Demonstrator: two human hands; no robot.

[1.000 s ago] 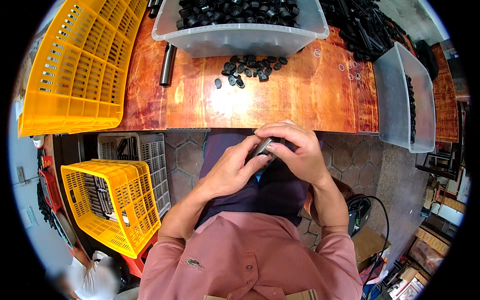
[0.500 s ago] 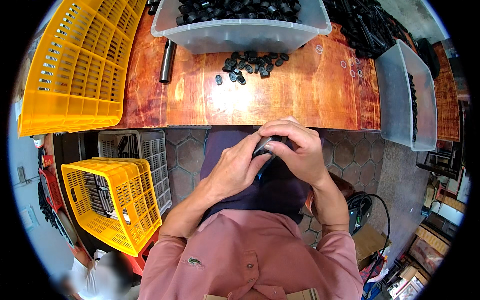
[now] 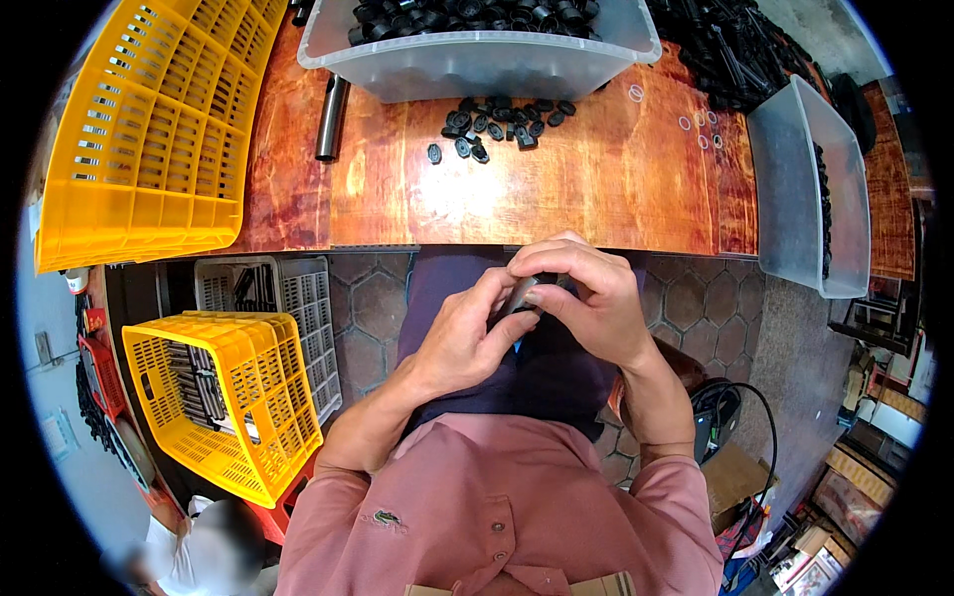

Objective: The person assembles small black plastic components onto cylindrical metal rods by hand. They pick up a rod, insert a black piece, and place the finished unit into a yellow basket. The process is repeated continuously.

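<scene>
My left hand [image 3: 465,330] and my right hand [image 3: 596,303] meet just in front of the table's near edge, above my lap. Between them is a dark, shiny metal tube [image 3: 519,294], mostly covered by the fingers. The left fingers wrap its side, with the thumb laid along it. My right hand curls over the far end, thumb pressed near the tube's top. A similar dark metal tube [image 3: 332,119] lies on the table at the left. Small black plastic caps [image 3: 494,127] are scattered in a loose group beyond my hands.
A clear plastic bin [image 3: 477,70] of black round parts stands at the back. Another clear bin [image 3: 810,189] is at the right, near a heap of black parts [image 3: 735,60]. Yellow crates [image 3: 149,223] flank the left; the lower yellow crate [image 3: 268,397] holds tubes. Thin rings [image 3: 685,123] lie right.
Both hands stay on the tube in nearly the same place. The left fingers and thumb have shifted slightly on it. Nothing on the table has moved.
</scene>
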